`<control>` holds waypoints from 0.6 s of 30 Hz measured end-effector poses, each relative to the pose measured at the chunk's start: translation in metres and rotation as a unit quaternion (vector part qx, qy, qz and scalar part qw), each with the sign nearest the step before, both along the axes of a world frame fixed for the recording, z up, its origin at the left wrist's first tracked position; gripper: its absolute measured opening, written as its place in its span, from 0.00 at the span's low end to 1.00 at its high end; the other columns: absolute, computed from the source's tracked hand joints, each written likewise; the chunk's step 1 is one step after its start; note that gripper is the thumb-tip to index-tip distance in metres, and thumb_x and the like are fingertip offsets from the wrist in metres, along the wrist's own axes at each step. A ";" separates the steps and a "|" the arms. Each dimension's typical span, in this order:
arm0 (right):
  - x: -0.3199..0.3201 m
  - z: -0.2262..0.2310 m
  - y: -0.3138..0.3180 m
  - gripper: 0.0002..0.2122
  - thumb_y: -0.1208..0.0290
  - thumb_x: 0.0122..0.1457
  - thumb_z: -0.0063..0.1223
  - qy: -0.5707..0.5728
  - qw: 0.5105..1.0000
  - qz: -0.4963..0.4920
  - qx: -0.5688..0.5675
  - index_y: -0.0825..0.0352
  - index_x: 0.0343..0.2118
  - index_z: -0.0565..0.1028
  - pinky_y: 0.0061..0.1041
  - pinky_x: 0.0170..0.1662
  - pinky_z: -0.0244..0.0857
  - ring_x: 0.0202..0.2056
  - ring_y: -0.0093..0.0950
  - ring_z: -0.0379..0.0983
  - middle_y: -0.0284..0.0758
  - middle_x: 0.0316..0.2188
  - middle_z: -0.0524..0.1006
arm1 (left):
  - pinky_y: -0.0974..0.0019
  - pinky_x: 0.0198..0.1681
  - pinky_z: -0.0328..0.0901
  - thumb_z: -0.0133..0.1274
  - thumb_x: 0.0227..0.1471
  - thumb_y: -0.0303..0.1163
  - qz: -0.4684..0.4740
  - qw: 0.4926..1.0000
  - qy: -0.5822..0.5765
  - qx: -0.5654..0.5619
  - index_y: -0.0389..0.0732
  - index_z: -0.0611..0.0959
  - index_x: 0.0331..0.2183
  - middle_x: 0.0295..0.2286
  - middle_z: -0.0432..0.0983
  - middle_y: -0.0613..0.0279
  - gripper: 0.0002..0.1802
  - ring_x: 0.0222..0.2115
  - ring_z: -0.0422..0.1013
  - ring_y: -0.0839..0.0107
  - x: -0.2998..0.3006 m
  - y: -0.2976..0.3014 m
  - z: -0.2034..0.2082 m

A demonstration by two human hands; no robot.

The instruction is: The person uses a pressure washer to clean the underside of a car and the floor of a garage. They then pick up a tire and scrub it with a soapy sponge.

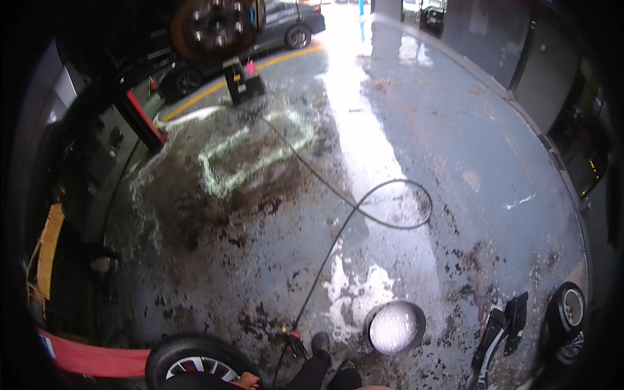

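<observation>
At the lower edge, my left hand is at the right side of a wheel with a black tyre and silver spokes. Its fingers look curled at the tyre, though they show small. Only a sliver of skin, likely my right hand or forearm, shows at the bottom edge; its fingers are hidden. Beside my dark shoe lies a black spray gun with a red part, joined to a black hose. A round dark tub full of white suds stands to the right of my feet.
The hose loops across a wet, stained floor to a black machine. A red lift arm reaches toward the wheel. Dark trim panels and another wheel lie right. A brake disc hangs above; a dark car stands behind.
</observation>
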State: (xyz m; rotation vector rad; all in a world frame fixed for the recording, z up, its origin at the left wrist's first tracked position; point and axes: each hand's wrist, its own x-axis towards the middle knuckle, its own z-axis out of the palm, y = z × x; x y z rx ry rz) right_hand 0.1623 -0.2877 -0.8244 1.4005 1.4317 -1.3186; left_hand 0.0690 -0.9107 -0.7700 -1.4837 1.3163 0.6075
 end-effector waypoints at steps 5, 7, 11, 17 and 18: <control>-0.129 0.042 -0.005 0.11 0.66 0.64 0.47 0.087 0.996 -0.009 0.007 0.67 0.37 0.78 0.40 0.30 0.75 0.30 0.39 0.80 0.40 0.31 0.81 | 0.49 0.23 0.74 0.53 0.61 0.37 -0.244 0.944 0.201 0.095 0.42 0.85 0.41 0.33 0.85 0.50 0.12 0.25 0.81 0.55 -0.123 -0.053 0.073; -0.165 0.064 0.006 0.11 0.66 0.63 0.47 0.117 0.992 -0.041 0.029 0.67 0.36 0.78 0.39 0.29 0.74 0.29 0.38 0.79 0.40 0.30 0.80 | 0.52 0.22 0.74 0.49 0.63 0.38 -0.101 0.962 0.252 0.023 0.41 0.83 0.40 0.32 0.84 0.50 0.13 0.23 0.80 0.56 -0.193 -0.035 0.083; -0.218 0.101 0.030 0.11 0.66 0.62 0.46 0.167 0.981 -0.079 0.050 0.67 0.34 0.78 0.39 0.27 0.73 0.27 0.37 0.78 0.40 0.28 0.80 | 0.55 0.22 0.74 0.50 0.63 0.37 -0.111 0.924 0.365 0.021 0.39 0.81 0.40 0.31 0.81 0.56 0.12 0.24 0.80 0.61 -0.303 0.024 0.104; -0.234 0.113 0.052 0.11 0.67 0.60 0.45 0.151 0.975 -0.149 0.068 0.67 0.31 0.78 0.37 0.24 0.71 0.24 0.36 0.77 0.39 0.25 0.79 | 0.59 0.27 0.74 0.59 0.59 0.37 -0.203 0.871 0.428 0.133 0.40 0.82 0.43 0.35 0.81 0.60 0.14 0.29 0.81 0.67 -0.436 0.124 0.117; -0.238 0.109 0.056 0.11 0.67 0.60 0.45 0.142 0.975 -0.156 0.070 0.67 0.30 0.78 0.37 0.24 0.71 0.23 0.35 0.76 0.39 0.24 0.78 | 0.59 0.27 0.74 0.59 0.59 0.37 -0.215 0.865 0.432 0.142 0.40 0.82 0.43 0.35 0.81 0.60 0.14 0.29 0.81 0.67 -0.456 0.144 0.123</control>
